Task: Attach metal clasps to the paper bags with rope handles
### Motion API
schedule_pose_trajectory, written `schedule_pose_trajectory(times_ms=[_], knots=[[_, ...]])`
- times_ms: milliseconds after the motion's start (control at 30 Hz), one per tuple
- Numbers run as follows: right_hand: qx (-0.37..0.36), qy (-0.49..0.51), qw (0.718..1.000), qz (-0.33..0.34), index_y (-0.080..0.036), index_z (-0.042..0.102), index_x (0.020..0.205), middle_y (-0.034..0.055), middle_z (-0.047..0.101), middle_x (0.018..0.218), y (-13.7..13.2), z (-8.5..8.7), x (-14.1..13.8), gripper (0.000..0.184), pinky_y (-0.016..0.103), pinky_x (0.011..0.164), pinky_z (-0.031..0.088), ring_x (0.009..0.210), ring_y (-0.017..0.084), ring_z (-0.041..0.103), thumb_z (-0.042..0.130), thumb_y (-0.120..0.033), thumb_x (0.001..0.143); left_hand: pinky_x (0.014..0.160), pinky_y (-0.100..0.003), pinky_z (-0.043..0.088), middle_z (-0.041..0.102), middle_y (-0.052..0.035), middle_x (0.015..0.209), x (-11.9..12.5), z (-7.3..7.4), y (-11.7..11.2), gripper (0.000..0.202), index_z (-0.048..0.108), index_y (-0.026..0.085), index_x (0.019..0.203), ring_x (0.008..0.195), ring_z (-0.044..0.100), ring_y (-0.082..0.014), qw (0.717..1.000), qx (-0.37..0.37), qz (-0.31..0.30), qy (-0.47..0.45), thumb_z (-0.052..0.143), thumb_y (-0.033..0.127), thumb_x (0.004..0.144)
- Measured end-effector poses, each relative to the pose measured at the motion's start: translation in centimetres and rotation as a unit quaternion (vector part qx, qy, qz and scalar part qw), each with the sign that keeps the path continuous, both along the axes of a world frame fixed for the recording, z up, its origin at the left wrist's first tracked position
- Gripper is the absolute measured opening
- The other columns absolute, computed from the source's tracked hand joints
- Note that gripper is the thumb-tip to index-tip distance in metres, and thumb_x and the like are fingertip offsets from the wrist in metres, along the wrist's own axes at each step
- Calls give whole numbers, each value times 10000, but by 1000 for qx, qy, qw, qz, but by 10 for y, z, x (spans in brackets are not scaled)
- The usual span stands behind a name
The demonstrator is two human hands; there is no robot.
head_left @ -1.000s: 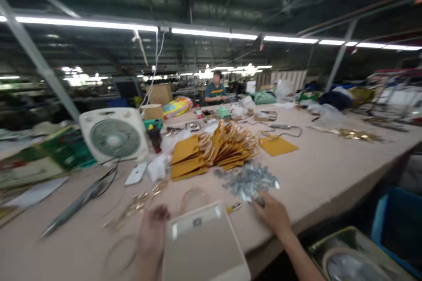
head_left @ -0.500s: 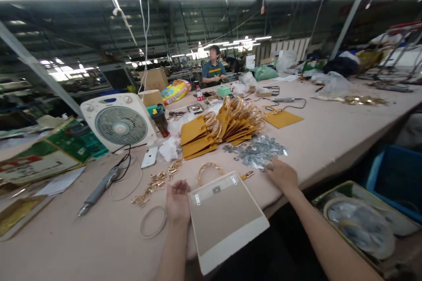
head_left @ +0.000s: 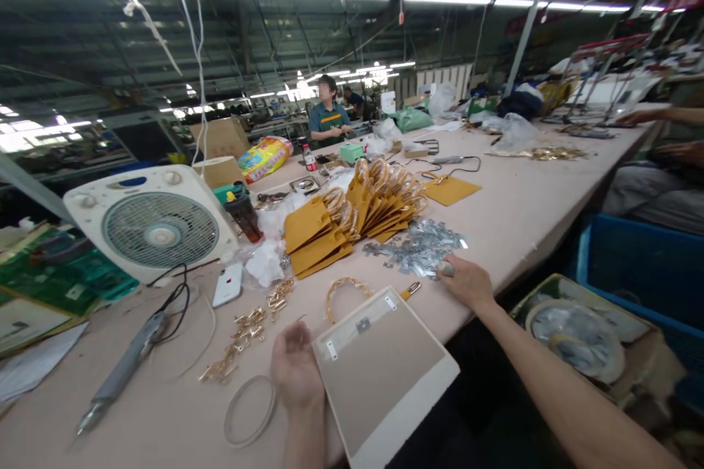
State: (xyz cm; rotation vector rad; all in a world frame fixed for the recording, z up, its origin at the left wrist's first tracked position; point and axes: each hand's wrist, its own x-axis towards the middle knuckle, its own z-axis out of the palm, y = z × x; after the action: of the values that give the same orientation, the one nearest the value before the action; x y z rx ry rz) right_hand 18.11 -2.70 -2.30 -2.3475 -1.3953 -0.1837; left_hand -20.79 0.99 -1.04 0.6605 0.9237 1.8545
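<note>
A beige bag panel lies at the table's front edge, with two small pale metal plates and a dark square near its top. A braided gold handle and a strap with a gold clasp stick out beyond it. Beside the panel's left edge, my left hand is turned palm up with curled fingers; whether they hold something small is hidden. My right hand, a pale cover on one finger, is closed at the near edge of a pile of flat silver metal plates. Its fingertips are partly hidden.
Mustard bag pieces with handles stand stacked behind. Gold fittings, a ring of tape, an electric screwdriver, a phone and a fan are leftward. A blue crate is right. A person is across the table.
The view has swung right and a little down, so most things sit further left. My right hand stays at the plate pile, and my left hand remains beside the panel.
</note>
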Motion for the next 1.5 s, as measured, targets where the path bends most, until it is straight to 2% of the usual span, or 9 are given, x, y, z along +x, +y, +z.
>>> schedule_pose_trajectory(times_ms=[167,333,467,900,1000,1133,1233,1367,1500], knots=[[20,18,1000,4,-261,692,931,25,755,876,0,-3,5,154,287,617,272,761,200,645,595,-381,930,1019,-408,464,729,-43,1045,23,30,-18,214,747,222,1006,1035,637,-238,899,94,74,421,689,405,913],[32,34,999,6,-254,690,917,31,753,857,-1,-4,7,160,287,610,258,753,202,640,589,-377,933,1005,-462,545,726,-81,1183,71,43,-25,204,717,250,1123,1145,653,-267,706,257,-137,646,601,242,956],[37,38,998,16,-252,690,926,30,758,859,-2,-2,8,146,283,608,265,768,204,652,605,-370,919,1115,-569,496,631,-123,1411,96,24,-24,408,656,226,1308,1327,564,-333,607,251,-175,733,623,189,902],[163,130,977,48,-258,705,950,54,750,877,-7,-8,10,371,319,685,419,802,249,677,634,-621,917,1090,-582,468,697,-83,1312,108,25,-36,293,678,253,1215,1270,586,-331,624,199,-127,745,614,182,938],[297,302,905,28,-226,685,941,26,672,753,-3,-2,10,411,305,624,434,676,200,613,707,-628,860,1083,-568,468,704,-86,1299,109,25,-37,263,687,239,1175,1262,591,-324,630,186,-120,745,618,169,932],[443,593,668,77,-209,609,892,-97,394,572,8,20,-13,392,221,459,311,471,92,362,752,-570,839,1113,-546,442,695,-78,1324,112,22,-36,286,671,223,1208,1281,564,-316,621,175,-115,755,593,156,942],[399,728,537,151,-199,605,879,-110,365,587,19,38,-47,362,177,447,306,470,62,337,782,-510,816,1113,-537,434,694,-79,1330,109,21,-35,288,665,216,1228,1288,553,-316,605,175,-117,768,581,171,956],[329,789,474,212,-199,619,906,-110,375,611,37,49,-98,342,164,423,295,446,46,310,738,-514,845,1076,-517,455,702,-66,1329,102,22,-35,291,669,228,1233,1253,570,-306,596,177,-115,775,575,166,964],[319,779,495,218,-209,604,940,-101,431,644,53,40,-135,365,176,436,333,462,57,372,753,-522,823,1076,-508,455,708,-59,1323,98,20,-35,285,677,237,1218,1253,574,-301,616,172,-107,762,577,165,962]])
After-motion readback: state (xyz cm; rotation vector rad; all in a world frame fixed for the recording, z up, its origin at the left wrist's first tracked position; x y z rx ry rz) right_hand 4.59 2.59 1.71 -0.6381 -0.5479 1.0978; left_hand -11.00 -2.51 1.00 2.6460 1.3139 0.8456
